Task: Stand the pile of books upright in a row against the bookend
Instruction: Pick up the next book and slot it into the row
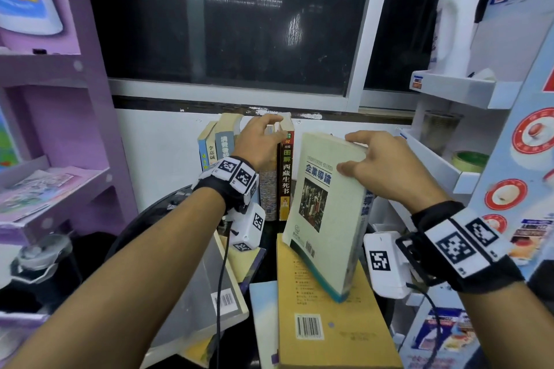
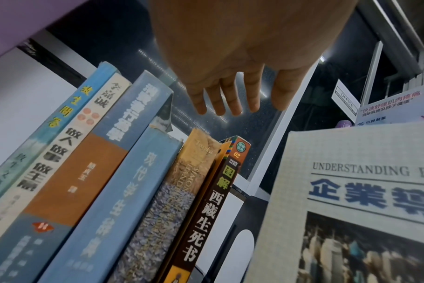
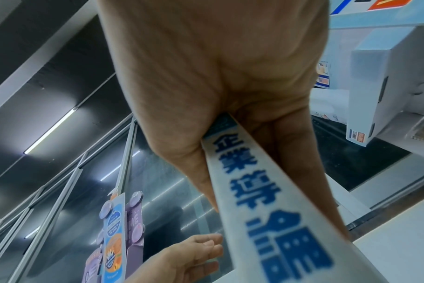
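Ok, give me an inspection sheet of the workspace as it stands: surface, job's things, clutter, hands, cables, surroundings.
Surface: dark tabletop, mostly covered by books.
Job's things: row of books standing at the back, leaning left; pale business book raised on end, tilted, over the yellow book; grey book lying flat on the left; bookend cannot be made out.
Clutter: light blue book flat beside the yellow one.
Hands: left hand open at the row's top; right hand has its grip on the pale book's top.
Cables: black wrist cable crossing the grey book.
Surroundings: dark window, purple shelf left, white shelves right.
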`<state>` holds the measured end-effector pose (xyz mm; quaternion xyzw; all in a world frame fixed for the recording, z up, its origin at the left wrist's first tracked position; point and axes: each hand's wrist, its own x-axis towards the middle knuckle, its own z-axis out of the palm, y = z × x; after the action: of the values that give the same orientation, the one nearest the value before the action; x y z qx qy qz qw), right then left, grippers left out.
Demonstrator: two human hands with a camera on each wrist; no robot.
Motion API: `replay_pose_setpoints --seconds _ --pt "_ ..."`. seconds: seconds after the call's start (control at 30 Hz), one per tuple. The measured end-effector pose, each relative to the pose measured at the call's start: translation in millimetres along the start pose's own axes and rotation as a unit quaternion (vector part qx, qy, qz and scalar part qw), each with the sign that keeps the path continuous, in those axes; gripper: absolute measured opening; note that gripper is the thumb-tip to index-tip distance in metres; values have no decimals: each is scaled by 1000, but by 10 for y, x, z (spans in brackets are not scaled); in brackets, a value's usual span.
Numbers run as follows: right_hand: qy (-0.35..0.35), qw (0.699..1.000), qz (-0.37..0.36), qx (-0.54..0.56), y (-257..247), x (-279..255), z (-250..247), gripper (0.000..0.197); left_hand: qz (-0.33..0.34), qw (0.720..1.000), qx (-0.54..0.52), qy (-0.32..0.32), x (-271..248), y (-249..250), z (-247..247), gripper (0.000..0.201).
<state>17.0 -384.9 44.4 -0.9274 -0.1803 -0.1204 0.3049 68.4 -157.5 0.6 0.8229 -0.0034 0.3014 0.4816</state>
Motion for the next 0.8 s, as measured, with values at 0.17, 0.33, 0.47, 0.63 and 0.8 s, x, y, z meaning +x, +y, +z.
replay_pose_setpoints --seconds 0.17,0.33,0.47,0.63,0.8 --pt "21 999 -12 -28 -42 149 -20 48 -12 998 57 -33 167 -49 59 44" --pt "30 999 -16 -38 -54 364 79 39 -15 995 85 -56 337 -138 161 50" --pt "40 998 -13 -52 -40 570 190 36 -7 992 109 -70 486 -202 238 51" --pt "57 997 -14 -53 -22 835 380 38 20 984 152 -90 618 -297 261 49" --pt "70 996 -22 -51 -16 1090 668 42 51 986 142 -76 603 -395 253 48"
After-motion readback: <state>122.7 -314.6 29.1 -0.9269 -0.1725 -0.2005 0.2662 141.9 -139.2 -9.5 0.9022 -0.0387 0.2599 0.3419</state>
